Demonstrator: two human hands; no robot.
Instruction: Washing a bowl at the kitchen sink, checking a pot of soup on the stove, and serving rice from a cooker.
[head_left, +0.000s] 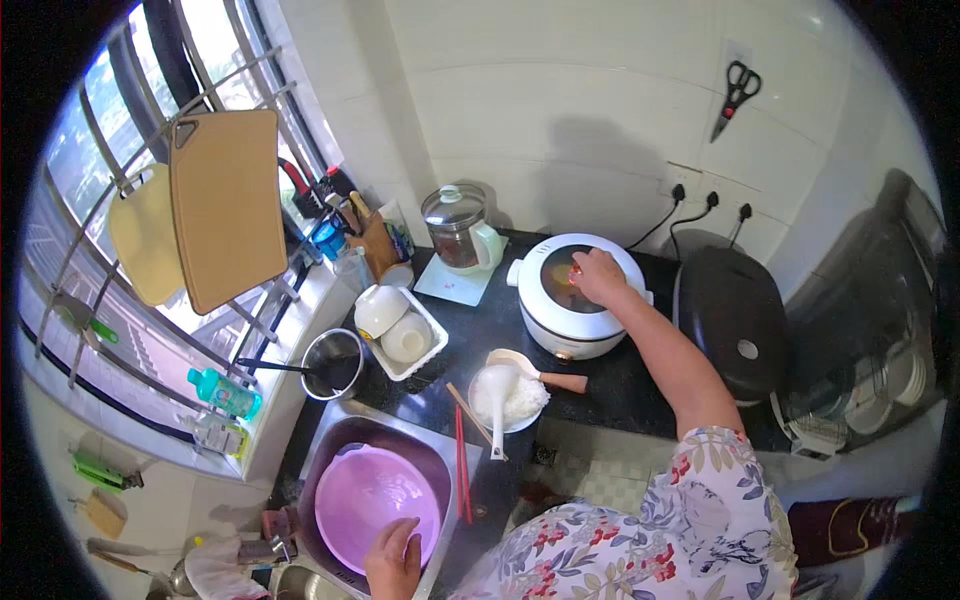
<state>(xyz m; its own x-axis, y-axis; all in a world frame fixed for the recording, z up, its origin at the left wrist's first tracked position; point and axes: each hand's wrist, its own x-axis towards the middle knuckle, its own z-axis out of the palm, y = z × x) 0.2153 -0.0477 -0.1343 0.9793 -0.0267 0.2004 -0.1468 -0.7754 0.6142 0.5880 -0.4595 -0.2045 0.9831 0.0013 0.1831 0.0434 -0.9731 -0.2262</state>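
Note:
My right hand (598, 276) is on top of the glass lid of a white electric cooker (577, 337), its fingers closed around the lid's knob. Low in the view, my left hand (395, 555) is over the near edge of a pink plastic basin (367, 499) that sits in the steel sink; its fingers are apart and nothing shows in them. Between the sink and the cooker stands a bowl of white rice (525, 405) with a white spoon (496, 405) and a wooden-handled ladle (562, 381) on it. Red chopsticks (463, 465) lie beside the sink.
White bowls (407, 337) sit in a white tray left of the cooker, near a steel pot (334, 367) with a black-handled utensil. Behind stands a glass kettle (456, 232). A black lidded appliance (727, 322) is at the right. Cutting boards (229, 214) hang at the window bars.

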